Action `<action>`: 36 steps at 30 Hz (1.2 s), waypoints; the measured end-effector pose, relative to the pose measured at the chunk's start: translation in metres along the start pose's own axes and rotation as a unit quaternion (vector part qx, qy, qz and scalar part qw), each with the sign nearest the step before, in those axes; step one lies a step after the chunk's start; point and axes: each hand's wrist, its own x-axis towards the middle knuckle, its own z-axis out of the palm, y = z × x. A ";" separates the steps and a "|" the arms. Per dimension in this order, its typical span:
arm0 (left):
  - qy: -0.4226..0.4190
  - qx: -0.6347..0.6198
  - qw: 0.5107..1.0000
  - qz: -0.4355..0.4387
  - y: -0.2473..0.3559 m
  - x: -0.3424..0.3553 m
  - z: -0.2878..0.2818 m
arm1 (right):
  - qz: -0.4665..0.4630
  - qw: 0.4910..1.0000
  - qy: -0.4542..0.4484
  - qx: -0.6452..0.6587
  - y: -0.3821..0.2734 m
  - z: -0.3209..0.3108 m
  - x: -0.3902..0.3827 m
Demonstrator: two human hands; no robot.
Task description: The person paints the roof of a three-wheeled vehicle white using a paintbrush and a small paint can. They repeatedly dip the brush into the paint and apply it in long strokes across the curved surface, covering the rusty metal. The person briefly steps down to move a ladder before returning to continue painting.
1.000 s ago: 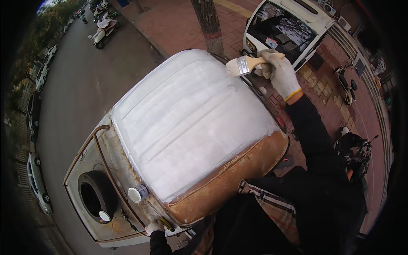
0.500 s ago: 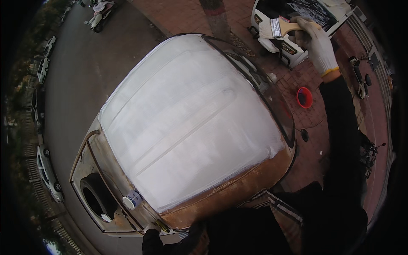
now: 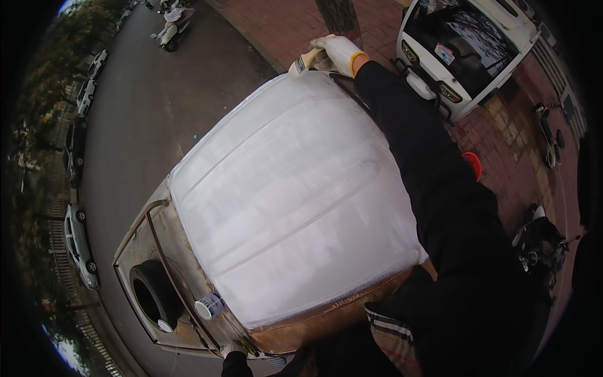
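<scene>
My right hand [image 3: 339, 54], in a white knit glove with a yellow cuff, is closed round the handle of a flat paintbrush [image 3: 300, 65]. The bristles point down at the far corner of a vehicle's cab roof [image 3: 295, 188], apparently touching it. Streaky white paint covers most of the roof; a rusty brown strip [image 3: 326, 317] runs along the near side. At the lower left, my gloved left hand [image 3: 233, 349] is against the near end of a rusty metal rail [image 3: 164, 251]; its fingers are too small and hidden to make out.
Behind the cab, a small paint can [image 3: 208, 306] stands near the rail, beside a black tyre [image 3: 151, 292]. A white van [image 3: 465, 56] is parked at the far right. A red bucket [image 3: 472, 166] is partly hidden by my right arm. A scooter [image 3: 173, 28] is on the road.
My right hand has swung the paintbrush left and down from beside the van to the roof's far corner. The view has shifted. My left hand remains by the rail.
</scene>
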 end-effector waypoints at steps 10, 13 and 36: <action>-0.026 -0.068 0.997 -0.020 -0.005 0.013 0.008 | -0.070 0.945 0.153 -0.280 0.031 -0.077 0.053; -0.023 -0.044 0.998 -0.031 -0.005 0.029 0.020 | -0.161 0.864 0.133 -0.459 0.018 -0.044 0.040; -0.022 -0.054 0.998 -0.028 0.001 -0.005 -0.008 | -0.181 0.788 0.118 -0.576 0.027 0.018 0.036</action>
